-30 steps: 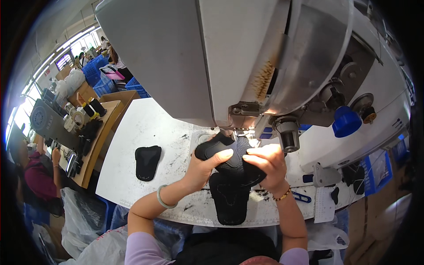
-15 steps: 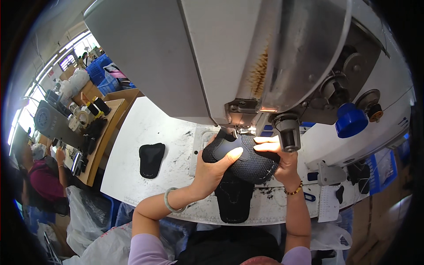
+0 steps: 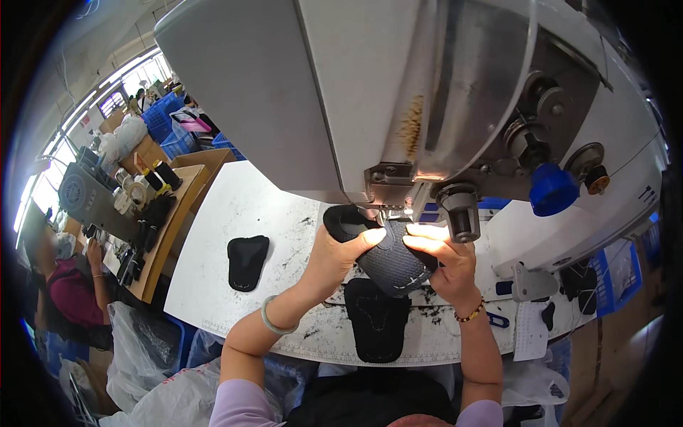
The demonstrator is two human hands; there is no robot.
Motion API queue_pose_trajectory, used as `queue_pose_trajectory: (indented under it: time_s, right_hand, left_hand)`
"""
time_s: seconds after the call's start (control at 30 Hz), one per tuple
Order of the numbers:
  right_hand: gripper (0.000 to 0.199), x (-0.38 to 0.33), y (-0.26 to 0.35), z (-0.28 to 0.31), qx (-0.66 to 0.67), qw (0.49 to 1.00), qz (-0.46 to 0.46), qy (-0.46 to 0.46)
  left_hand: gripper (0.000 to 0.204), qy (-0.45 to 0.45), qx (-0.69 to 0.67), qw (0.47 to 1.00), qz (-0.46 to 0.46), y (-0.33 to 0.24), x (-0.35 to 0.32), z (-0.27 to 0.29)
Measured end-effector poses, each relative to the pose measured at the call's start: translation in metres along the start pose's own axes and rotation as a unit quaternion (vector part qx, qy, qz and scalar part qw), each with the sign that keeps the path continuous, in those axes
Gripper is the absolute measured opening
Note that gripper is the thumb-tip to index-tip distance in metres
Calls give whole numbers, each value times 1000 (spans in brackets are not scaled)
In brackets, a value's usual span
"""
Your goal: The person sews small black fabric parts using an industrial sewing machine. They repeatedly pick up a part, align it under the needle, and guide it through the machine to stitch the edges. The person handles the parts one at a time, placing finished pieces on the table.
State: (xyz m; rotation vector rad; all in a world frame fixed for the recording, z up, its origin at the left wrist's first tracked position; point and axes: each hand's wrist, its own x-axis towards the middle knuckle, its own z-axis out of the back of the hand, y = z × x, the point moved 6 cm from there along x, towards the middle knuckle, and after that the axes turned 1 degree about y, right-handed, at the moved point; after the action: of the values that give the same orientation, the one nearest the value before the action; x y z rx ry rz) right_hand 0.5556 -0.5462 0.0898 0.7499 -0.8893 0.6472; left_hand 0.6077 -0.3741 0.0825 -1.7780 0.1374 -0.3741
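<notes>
I count three black fabric pieces: the curved black piece (image 3: 388,252) I hold up under the sewing machine head (image 3: 398,107), one flat piece (image 3: 376,318) at the bench's (image 3: 235,213) near edge, and one (image 3: 247,260) toward its left edge. My left hand (image 3: 338,250) and right hand (image 3: 445,260) both pinch the curved piece, thumbs on top. Since half a second ago it has risen closer to the needle. Its long axis runs from upper left down to lower right.

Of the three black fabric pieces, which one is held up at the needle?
The curved black knit piece, gripped by the left hand and right hand; the other two black pieces lie flat.
</notes>
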Motion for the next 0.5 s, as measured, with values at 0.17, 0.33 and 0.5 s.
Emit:
queue_pose_trajectory:
  time_s: [0.17, 0.33, 0.5]
  right_hand:
    - [36, 0, 16, -2, -96, 995, 41, 1]
    - [40, 0, 34, -7, -199, 977, 72, 6]
    - [39, -3, 33, -6, -155, 985, 78, -3]
  left_hand:
    - [14, 17, -56, 998, 29, 6, 7, 4]
    - [13, -4, -92, 993, 70, 12, 11, 9]
    - [12, 4, -110, 991, 74, 16, 14, 12]
